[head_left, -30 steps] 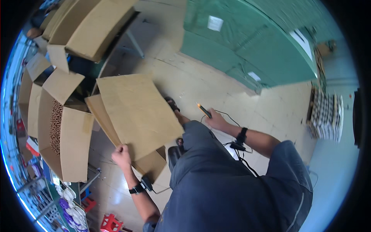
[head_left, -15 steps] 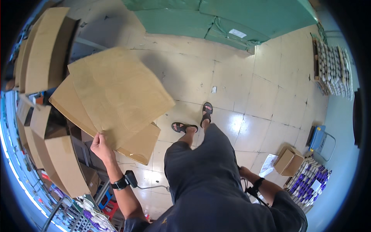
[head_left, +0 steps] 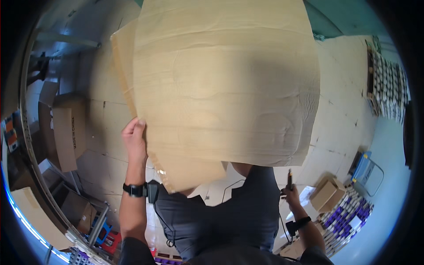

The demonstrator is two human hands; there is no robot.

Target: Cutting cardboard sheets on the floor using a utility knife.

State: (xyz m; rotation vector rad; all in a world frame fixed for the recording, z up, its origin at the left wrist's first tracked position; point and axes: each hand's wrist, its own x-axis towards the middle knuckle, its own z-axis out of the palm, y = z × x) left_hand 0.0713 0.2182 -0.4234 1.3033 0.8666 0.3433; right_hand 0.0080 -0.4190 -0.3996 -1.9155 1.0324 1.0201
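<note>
Cardboard [head_left: 225,88] | left fingers [head_left: 139,126] grip edge | left-side box [head_left: 62,143]: dark lettering [head_left: 74,132]

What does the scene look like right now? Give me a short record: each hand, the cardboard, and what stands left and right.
Left hand: gripping the cardboard at its left edge
Right hand: holding a slim dark-and-orange tool, its tip just below the cardboard's lower right corner in the picture; contact unclear
Cardboard: large flat upper sheet, a lower layer showing at left and bottom
Wrists: black band on each
Left side: brown carton
Right side: open carton beside stacked white-and-purple goods
</note>
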